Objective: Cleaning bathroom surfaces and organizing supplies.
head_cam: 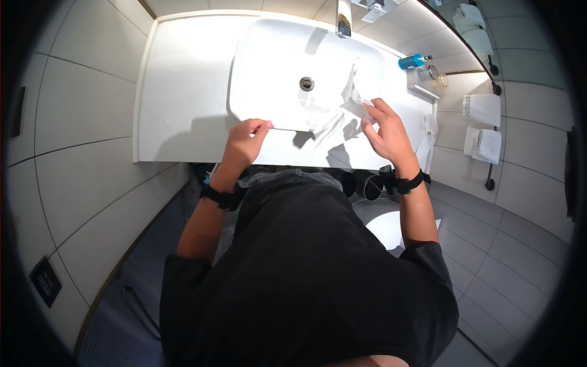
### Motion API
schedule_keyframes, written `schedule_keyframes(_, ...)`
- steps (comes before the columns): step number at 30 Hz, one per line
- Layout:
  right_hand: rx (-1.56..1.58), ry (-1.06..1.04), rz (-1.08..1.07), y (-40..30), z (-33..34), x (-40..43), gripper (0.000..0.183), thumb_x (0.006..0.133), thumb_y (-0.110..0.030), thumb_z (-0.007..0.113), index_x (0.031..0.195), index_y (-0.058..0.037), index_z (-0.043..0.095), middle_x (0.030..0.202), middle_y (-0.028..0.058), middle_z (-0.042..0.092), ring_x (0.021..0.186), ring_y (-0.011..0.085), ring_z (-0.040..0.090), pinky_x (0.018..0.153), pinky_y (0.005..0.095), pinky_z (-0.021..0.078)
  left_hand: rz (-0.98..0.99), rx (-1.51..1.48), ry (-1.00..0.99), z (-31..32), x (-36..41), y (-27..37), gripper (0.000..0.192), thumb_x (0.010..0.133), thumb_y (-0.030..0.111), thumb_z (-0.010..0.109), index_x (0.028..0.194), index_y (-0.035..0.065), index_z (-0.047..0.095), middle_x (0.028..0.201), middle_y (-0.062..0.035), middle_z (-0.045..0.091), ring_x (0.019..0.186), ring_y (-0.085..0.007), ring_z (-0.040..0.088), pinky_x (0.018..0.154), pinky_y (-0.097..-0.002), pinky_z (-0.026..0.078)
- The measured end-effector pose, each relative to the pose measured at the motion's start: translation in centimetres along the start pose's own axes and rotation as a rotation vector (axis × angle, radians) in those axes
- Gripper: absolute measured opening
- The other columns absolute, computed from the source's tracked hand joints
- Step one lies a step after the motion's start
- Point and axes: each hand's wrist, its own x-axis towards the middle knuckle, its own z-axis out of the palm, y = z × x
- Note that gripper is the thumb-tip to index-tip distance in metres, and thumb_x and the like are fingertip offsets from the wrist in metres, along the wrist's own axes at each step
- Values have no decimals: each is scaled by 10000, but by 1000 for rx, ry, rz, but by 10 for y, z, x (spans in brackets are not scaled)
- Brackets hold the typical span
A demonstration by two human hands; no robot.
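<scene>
My left hand (245, 141) is over the front rim of the white washbasin (275, 69), its thumb and fingertips close together; whether something thin is between them I cannot tell. A crumpled, thin white sheet, tissue or cloth (337, 121), hangs from the fingers of my right hand (386, 130). It trails over the right front part of the basin and the rim, with one end reaching up towards the back. The round metal drain (307, 84) lies between and beyond my hands. Both wrists wear black straps.
A chrome faucet (343, 20) juts over the basin's back edge. On the right stand a blue pump bottle (410, 61) and a box-shaped holder (423, 83). Another white crumpled piece (427, 133) lies at the counter's right end. White towels (482, 110) hang on the right wall.
</scene>
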Motion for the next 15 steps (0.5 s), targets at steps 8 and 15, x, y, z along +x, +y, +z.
schedule_keyframes(8,-232,241,151,60,-16,25,315,920,-120,694,1232,-81,699,929,151,665,770,372,653,709,413,523,203,247,318,-14,2,-26,307,960,283,702,1095,9,683,1009,-168,682,959,-311,659,844,-388,521)
schedule_keyframes(15,-72,380,-75,104,46,34,383,806,10,712,1174,-69,635,1059,151,686,944,330,679,803,407,545,314,408,384,-21,25,-53,456,982,370,671,1301,60,571,1222,-194,592,1149,-368,569,998,-458,456)
